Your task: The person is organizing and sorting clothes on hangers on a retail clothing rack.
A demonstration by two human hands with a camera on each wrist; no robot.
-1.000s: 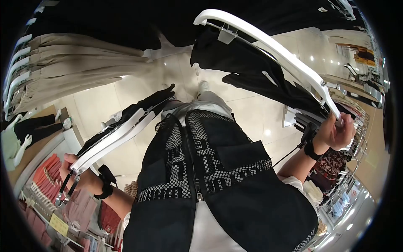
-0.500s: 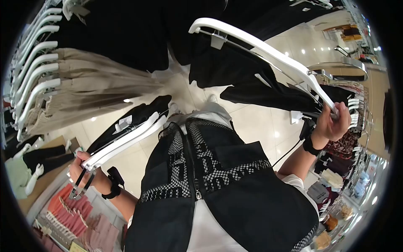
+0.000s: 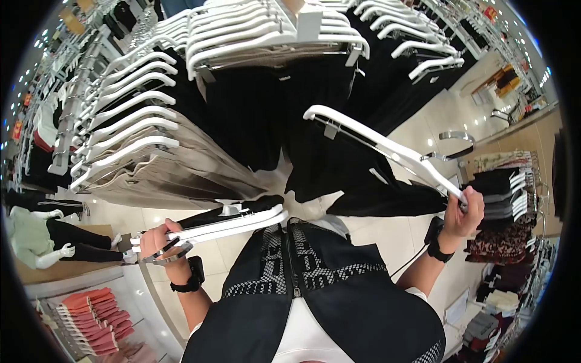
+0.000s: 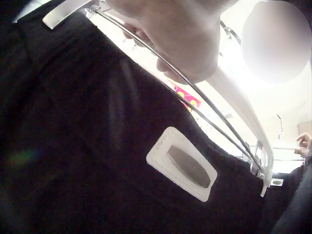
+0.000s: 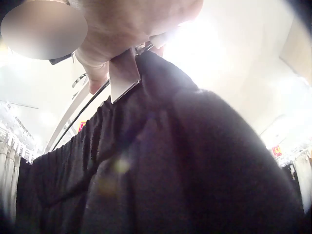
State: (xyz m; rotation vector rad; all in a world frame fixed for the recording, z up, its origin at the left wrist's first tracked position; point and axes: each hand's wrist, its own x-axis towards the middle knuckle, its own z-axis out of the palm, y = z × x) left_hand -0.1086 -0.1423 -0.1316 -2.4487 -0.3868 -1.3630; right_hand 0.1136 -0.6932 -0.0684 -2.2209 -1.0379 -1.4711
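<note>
In the left hand (image 3: 158,236), gripped near the hooks with fingers curled round, two white hangers (image 3: 242,224); just below that grip, a black garment (image 4: 87,122) with a white tag (image 4: 181,165). In the right hand (image 3: 464,214), pinched at one end between thumb and fingers, a single hanger (image 3: 393,148), slanting forward and leftward from the grip; hanging beneath, a second garment (image 5: 170,146), also black. Since half a second ago, unchanged in both holds, but drawn nearer together in the head view, and on the left turned flatter, reaching further across before the vest (image 3: 363,296). Newly in sight ahead, between both grips, a row of rack hangers (image 3: 242,43); ahead of the left grip, beige clothes (image 3: 187,160); further left, a mannequin (image 3: 27,235).
</note>
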